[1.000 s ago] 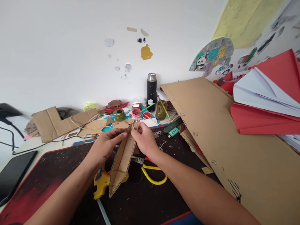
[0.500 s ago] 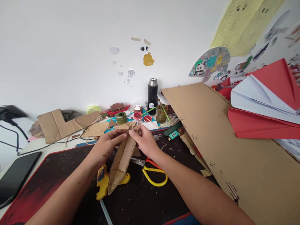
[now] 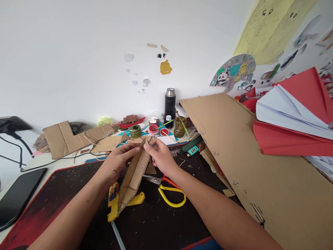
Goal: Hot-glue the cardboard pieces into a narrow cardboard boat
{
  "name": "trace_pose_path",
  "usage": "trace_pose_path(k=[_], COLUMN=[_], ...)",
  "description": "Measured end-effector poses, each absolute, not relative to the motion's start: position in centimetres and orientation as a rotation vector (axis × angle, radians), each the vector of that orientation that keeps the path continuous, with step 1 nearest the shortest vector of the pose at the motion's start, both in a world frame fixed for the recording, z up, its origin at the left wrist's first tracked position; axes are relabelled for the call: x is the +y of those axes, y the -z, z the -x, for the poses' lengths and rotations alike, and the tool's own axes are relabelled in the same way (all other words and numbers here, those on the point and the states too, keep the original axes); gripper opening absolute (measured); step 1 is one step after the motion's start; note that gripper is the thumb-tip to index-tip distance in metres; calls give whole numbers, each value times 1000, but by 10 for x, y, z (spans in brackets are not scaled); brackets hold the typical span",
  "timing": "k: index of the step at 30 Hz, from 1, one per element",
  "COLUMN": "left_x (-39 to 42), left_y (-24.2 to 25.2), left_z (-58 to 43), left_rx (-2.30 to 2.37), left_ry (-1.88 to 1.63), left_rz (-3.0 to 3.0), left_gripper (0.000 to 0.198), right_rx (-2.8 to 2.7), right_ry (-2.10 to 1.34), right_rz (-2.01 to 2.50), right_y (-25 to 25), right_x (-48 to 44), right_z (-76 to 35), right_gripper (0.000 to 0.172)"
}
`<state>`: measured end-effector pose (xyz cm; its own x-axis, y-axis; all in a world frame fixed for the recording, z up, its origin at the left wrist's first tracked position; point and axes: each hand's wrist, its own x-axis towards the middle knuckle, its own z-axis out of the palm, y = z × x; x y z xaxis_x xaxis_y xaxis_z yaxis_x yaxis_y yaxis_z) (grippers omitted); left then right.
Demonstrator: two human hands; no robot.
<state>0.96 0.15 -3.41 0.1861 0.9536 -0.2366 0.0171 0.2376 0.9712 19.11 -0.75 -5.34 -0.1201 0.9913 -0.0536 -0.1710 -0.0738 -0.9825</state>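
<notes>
Both hands grip the far end of a long, folded cardboard piece (image 3: 135, 175), shaped like a narrow boat hull with raised sides and a pointed near end. My left hand (image 3: 121, 158) pinches its left wall near the tip. On the other side, my right hand (image 3: 160, 154) has thumb and fingers closed on the far right edge. Underneath lies a yellow glue gun (image 3: 114, 208) with a pale glue stick (image 3: 118, 236) at its back. Scissors with red and yellow handles (image 3: 173, 198) rest just right of the cardboard, their blades partly hidden behind it.
Paint jars (image 3: 135, 131), a black thermos (image 3: 170, 106) and a red model boat (image 3: 130, 121) line the wall. A big cardboard sheet (image 3: 249, 166) leans in at right, bearing red and white folded paper (image 3: 293, 121). Cut cardboard (image 3: 58, 139) and a phone (image 3: 22, 198) are at left.
The near pointed end of the cardboard has swung slightly left and up over the glue gun. Both hands keep their hold at the far end; my right thumb has shifted a little.
</notes>
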Motion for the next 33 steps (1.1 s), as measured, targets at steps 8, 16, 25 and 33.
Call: trace_pose_path(k=[8,16,25,33], left_x=[-2,-2,-1,-1], left_y=[26,25,25,20], left_z=[-14,-14,-14,-12], left_rx=[1158,1160,1231,1230], left_ry=[-943,-938,-962,-892], left_rz=[-1090,-1081,-1230,-1443], left_gripper=[48,51,54,57], right_rx=[-1069,-993,-989,-1031], right_ry=[-1465,-1505,-1529,-1555], right_rz=[993,945,963,956], right_y=[52,52,53,52], right_x=[-9,-8,-8,-10], right_z=[-191,-190,-189,-188], right_gripper=[50,59,59,56])
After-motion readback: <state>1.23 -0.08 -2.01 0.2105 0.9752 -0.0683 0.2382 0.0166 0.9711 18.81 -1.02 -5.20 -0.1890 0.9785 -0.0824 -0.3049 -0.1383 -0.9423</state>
